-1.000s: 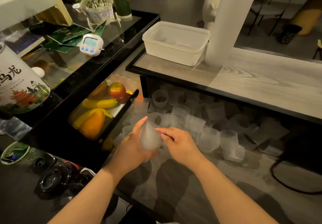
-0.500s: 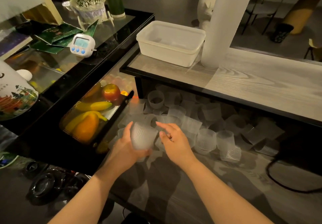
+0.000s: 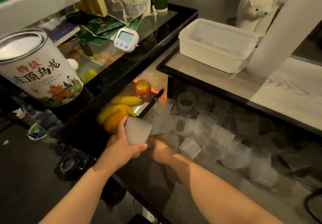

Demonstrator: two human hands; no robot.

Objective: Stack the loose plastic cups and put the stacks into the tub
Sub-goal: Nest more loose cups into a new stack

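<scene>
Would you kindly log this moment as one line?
left hand grips cup | right hand blurred | tub empty

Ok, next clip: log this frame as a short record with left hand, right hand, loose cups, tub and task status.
left hand: grips an upright ribbed cup stack
right hand: partly hidden behind the stack, blurred; grip unclear
loose cups: many scattered on the lower surface, some upright, some tipped
tub: on the raised wooden shelf, no stacks visible inside
task status: stacking under way, nothing in the tub yet
</scene>
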